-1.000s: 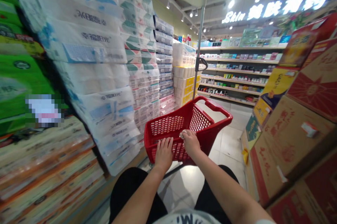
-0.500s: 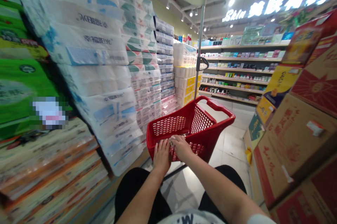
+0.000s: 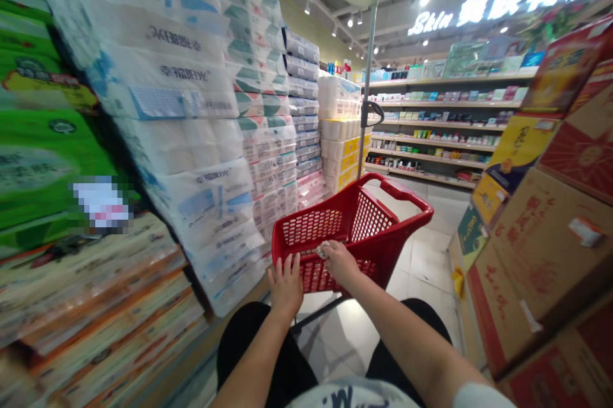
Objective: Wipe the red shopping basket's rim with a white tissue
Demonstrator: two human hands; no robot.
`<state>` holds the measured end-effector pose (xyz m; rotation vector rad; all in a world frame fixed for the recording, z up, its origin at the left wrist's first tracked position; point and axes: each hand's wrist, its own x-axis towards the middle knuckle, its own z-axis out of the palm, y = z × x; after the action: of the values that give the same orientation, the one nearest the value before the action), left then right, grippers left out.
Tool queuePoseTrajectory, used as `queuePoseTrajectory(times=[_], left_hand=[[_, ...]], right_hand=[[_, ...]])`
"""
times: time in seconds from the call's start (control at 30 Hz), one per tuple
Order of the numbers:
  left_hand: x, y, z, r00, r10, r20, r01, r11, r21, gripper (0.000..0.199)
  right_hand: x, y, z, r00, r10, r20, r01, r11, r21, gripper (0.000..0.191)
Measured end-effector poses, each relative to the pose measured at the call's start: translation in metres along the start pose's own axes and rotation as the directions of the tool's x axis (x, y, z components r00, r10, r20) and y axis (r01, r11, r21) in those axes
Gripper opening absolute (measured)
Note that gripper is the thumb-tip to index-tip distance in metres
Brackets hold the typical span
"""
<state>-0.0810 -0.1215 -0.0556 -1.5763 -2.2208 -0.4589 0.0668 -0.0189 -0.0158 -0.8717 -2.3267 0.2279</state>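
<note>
A red plastic mesh shopping trolley basket (image 3: 366, 219) stands in front of me, its long handle rim running away to the far right. My left hand (image 3: 286, 285) rests against the basket's near side with its fingers spread apart. My right hand (image 3: 341, 262) lies on the mesh a little to the right, its fingers pinching a small crumpled white item (image 3: 323, 250), possibly tissue. The basket holds no goods that I can see. Its lower frame is mostly hidden behind my hands and the basket itself.
Tall stacks of plastic-wrapped toilet paper (image 3: 191, 133) and green packs (image 3: 43, 152) crowd the left side. Cardboard cartons (image 3: 541, 267) line the right. Product shelves (image 3: 431, 127) stand ahead beyond a tiled floor (image 3: 426, 261). A thin pole (image 3: 368, 89) carries a bear flag.
My left hand has moved away from my right hand and its fingers have spread. The basket and I have shifted slightly, and the whole scene has slid a little to the right.
</note>
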Motion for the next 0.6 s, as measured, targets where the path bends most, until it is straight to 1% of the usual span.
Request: queuePoseTrajectory(times=[0.03, 0.1, 0.2, 0.3, 0.4, 0.47, 0.5, 0.57, 0.6], left_hand=[[0.000, 0.002, 0.000, 1.000, -0.005, 0.002, 0.005, 1.000, 0.004, 0.059], [0.002, 0.011, 0.001, 1.000, 0.014, 0.017, -0.014, 1.000, -0.002, 0.060], [0.008, 0.027, 0.002, 0.993, 0.102, 0.060, -0.100, 0.994, -0.041, 0.062], [0.017, 0.045, 0.000, 0.976, 0.202, 0.077, -0.195, 0.977, -0.090, 0.065], [0.025, 0.064, -0.001, 0.960, 0.272, 0.068, -0.262, 0.957, -0.125, 0.065], [0.030, 0.076, -0.001, 0.948, 0.313, 0.061, -0.301, 0.942, -0.147, 0.065], [0.031, 0.082, -0.001, 0.940, 0.335, 0.060, -0.323, 0.933, -0.159, 0.065], [0.034, 0.092, 0.000, 0.921, 0.386, 0.054, -0.370, 0.910, -0.184, 0.065], [0.035, 0.096, 0.001, 0.910, 0.411, 0.049, -0.395, 0.898, -0.194, 0.065]], right_hand=[[-0.002, 0.006, -0.004, 1.000, 0.007, -0.024, -0.007, 1.000, 0.000, 0.034], [-0.007, 0.016, -0.010, 0.998, -0.032, -0.049, 0.032, 0.999, -0.003, 0.036], [-0.013, 0.028, -0.018, 0.992, -0.112, -0.064, 0.112, 0.994, 0.011, 0.040], [-0.019, 0.044, -0.030, 0.990, -0.064, -0.129, 0.070, 0.997, 0.044, 0.041], [-0.025, 0.067, -0.051, 0.973, 0.005, -0.230, 0.007, 0.999, 0.052, 0.041], [-0.030, 0.084, -0.068, 0.939, 0.051, -0.339, -0.038, 0.998, 0.043, 0.041], [-0.032, 0.093, -0.076, 0.911, 0.075, -0.406, -0.064, 0.997, 0.041, 0.040], [-0.035, 0.110, -0.093, 0.824, 0.120, -0.554, -0.112, 0.993, 0.048, 0.038], [-0.036, 0.117, -0.100, 0.767, 0.143, -0.626, -0.141, 0.989, 0.053, 0.038]])
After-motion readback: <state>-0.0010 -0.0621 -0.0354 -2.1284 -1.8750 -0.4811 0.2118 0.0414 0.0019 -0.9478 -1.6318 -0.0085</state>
